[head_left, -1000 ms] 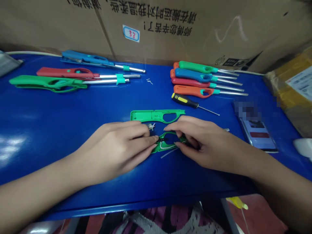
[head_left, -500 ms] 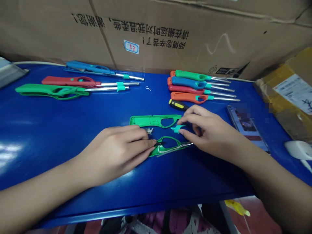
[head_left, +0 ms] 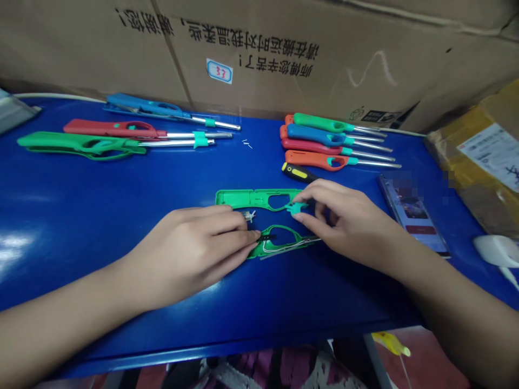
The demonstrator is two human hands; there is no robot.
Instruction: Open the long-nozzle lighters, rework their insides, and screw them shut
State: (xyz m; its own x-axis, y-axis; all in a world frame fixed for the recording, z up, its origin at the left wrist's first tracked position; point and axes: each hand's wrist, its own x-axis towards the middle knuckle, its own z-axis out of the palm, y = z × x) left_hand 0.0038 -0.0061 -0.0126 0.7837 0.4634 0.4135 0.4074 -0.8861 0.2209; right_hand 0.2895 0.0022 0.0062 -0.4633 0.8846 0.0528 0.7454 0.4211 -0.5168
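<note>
Between the thumb and fingers of my right hand (head_left: pixel 338 208) is a small teal plastic trigger (head_left: pixel 297 207). My left hand (head_left: pixel 203 246) is closed at the near green lighter shell half (head_left: pixel 292 233), its fingertips on a small black part (head_left: pixel 265 237) in the shell. White wires (head_left: pixel 275 249) run along that half toward a metal rod, partly behind my right hand. Beyond it lies the other green lighter shell half (head_left: pixel 239 198), inner side up. A clear piece with a metal valve end (head_left: pixel 248 215) sticks out by my left fingers, mostly hidden.
Several utility lighters (head_left: pixel 320 159) lie at the back right, beside a black and yellow screwdriver (head_left: pixel 299 173). More lighters (head_left: pixel 81 143) lie at the back left. Tiny pins (head_left: pixel 246 143) sit between them. A phone (head_left: pixel 413 216) lies right; a cardboard box (head_left: pixel 259 32) stands behind.
My right hand has raised the teal trigger slightly and tilted it. My left hand stays on the near shell half. The camera view has shifted a little.
</note>
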